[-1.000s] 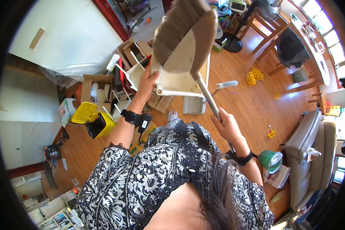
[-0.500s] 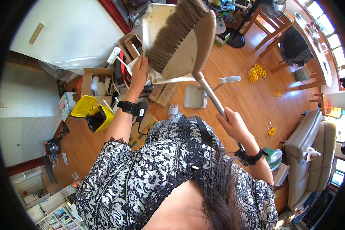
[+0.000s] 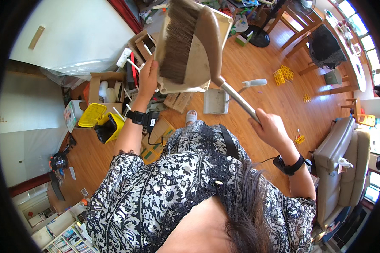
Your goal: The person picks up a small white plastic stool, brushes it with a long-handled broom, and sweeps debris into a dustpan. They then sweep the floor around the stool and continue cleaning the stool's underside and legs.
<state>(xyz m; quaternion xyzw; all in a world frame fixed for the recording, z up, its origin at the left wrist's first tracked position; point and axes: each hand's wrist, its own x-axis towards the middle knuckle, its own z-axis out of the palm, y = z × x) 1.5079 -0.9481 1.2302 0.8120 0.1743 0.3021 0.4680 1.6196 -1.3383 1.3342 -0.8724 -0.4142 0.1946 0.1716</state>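
A brush broom with long brown bristles and a beige head is raised in front of me. My right hand is closed around its grey metal handle. Behind the bristles is a shallow cream plastic tray, largely covered by the broom head. My left hand grips the tray's left edge, its thumb side showing beside the bristles; its other fingers are partly hidden. On the floor beyond my slippered foot lies a grey dustpan with a pale handle.
Open cardboard boxes and a yellow lidded bin stand at the left. Yellow toy pieces are scattered on the wooden floor. A fan base and wooden chairs are far right; a grey sofa is nearer.
The broom head has swung left and stands more upright against the tray, whose right edge now shows. My right hand has shifted right and slightly away from me; my left hand has moved slightly left.
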